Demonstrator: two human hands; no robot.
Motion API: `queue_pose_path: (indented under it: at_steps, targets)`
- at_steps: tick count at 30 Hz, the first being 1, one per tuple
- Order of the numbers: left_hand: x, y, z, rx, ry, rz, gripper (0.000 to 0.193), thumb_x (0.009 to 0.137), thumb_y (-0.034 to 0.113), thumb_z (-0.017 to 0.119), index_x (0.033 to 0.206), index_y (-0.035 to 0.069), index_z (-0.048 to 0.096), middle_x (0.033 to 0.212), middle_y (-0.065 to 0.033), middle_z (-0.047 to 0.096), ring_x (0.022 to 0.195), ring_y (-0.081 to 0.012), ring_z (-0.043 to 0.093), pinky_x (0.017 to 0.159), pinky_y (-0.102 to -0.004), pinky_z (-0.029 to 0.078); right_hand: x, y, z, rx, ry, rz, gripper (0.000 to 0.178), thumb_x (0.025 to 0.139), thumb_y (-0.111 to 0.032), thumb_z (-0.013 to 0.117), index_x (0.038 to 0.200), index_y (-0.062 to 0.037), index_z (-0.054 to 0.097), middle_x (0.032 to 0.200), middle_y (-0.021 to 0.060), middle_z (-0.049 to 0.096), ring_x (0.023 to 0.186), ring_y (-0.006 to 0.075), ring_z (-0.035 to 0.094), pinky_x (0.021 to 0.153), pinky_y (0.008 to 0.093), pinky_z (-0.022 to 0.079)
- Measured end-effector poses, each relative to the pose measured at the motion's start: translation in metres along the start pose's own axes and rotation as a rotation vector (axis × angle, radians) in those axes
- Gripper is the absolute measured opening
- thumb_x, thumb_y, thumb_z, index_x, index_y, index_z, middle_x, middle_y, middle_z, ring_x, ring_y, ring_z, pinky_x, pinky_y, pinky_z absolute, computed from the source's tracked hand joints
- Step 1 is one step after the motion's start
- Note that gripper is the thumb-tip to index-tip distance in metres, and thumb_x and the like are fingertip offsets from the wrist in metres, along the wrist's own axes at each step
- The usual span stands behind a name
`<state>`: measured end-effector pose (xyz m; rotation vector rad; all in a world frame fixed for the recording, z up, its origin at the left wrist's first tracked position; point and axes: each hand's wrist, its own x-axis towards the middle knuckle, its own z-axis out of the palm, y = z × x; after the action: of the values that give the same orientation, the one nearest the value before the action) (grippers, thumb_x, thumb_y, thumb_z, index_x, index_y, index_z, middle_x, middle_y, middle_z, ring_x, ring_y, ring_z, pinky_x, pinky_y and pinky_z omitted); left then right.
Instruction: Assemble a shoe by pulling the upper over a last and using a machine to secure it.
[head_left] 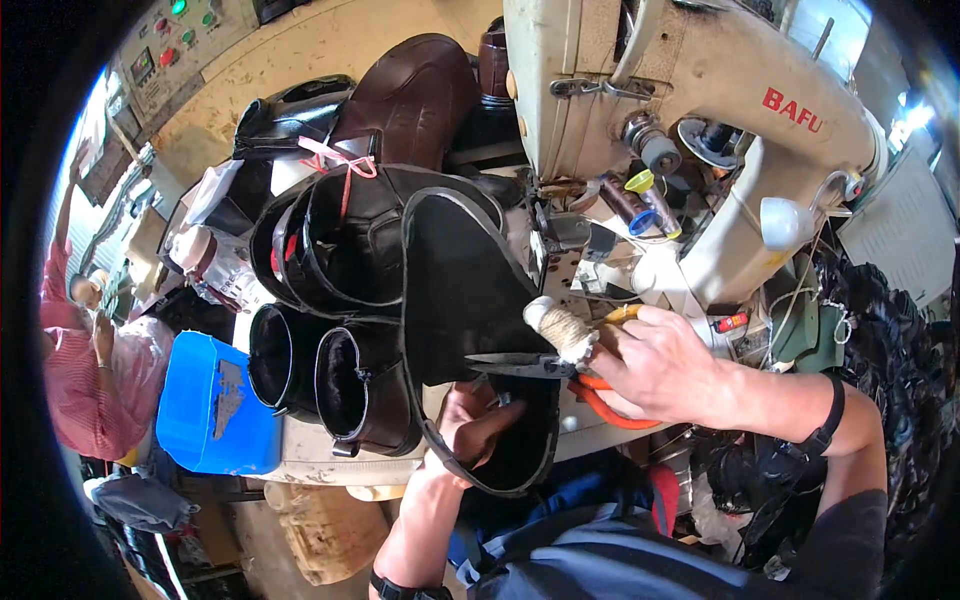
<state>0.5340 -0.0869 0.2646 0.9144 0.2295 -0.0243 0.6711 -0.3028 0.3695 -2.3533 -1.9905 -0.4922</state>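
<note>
Black boot shaft (460, 270) gapes by the near edge of the desk (310, 460), the left hand (475, 425) curled inside, its grip impossible to tell; rightward, orange-handled scissors (525, 364) cross the opening, grasped by the right hand (655, 365), a cream sewing machine (700, 70) beyond.

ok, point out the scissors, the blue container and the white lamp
Scissors (535, 366), head view: on the metal blades.
Blue container (205, 425), head view: on its wall.
White lamp (785, 224), head view: on its shade.
</note>
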Motion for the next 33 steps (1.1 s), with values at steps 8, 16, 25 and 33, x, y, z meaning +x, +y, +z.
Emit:
queue_pose_path:
  at_steps: [8, 16, 25, 33]
  targets:
    - [-0.05, 0.024, 0.011, -0.079, -0.192, -0.067, 0.053, 0.083, -0.01, 0.062, 0.135, -0.004, 0.051, 0.122, -0.0125, 0.066, 0.113, -0.0207, 0.063, 0.098, -0.0307, 0.048, -0.01, 0.004, -0.052, 0.14, 0.054, -0.108, 0.041, 0.068, -0.032, 0.078, 0.089, 0.0005, 0.066, 0.068, 0.0056, 0.054, 0.058, 0.0236, 0.055, 0.054, 0.0349, 0.045]
    - [-0.103, 0.025, 0.026, -0.149, -0.192, -0.283, 0.072, 0.074, 0.002, 0.072, 0.14, -0.009, 0.045, 0.124, -0.0196, 0.061, 0.094, -0.023, 0.065, 0.082, -0.0304, 0.052, 0.018, 0.005, -0.109, -0.069, 0.087, -0.334, 0.023, 0.066, -0.025, 0.075, 0.071, -0.0071, 0.061, 0.07, 0.0007, 0.051, 0.06, 0.0175, 0.052, 0.053, 0.0306, 0.045]
    - [-0.156, 0.008, 0.025, -0.191, -0.207, -0.304, 0.075, 0.071, -0.008, 0.07, 0.142, -0.002, 0.047, 0.124, -0.0076, 0.059, 0.109, -0.0154, 0.056, 0.092, -0.0259, 0.041, 0.04, -0.008, -0.09, -0.094, 0.15, -0.565, 0.015, 0.075, -0.027, 0.071, 0.068, -0.0185, 0.061, 0.072, -0.0015, 0.049, 0.064, 0.0168, 0.052, 0.06, 0.0295, 0.044]
    - [-0.167, 0.0, 0.009, -0.111, -0.365, -0.338, 0.071, 0.074, -0.002, 0.07, 0.141, -0.003, 0.045, 0.124, -0.0066, 0.061, 0.11, -0.0119, 0.055, 0.091, -0.0238, 0.04, 0.051, -0.032, -0.087, -0.075, 0.211, -0.576, 0.035, 0.088, -0.039, 0.063, 0.069, -0.0108, 0.053, 0.065, 0.0, 0.047, 0.062, 0.0165, 0.05, 0.059, 0.0292, 0.042]
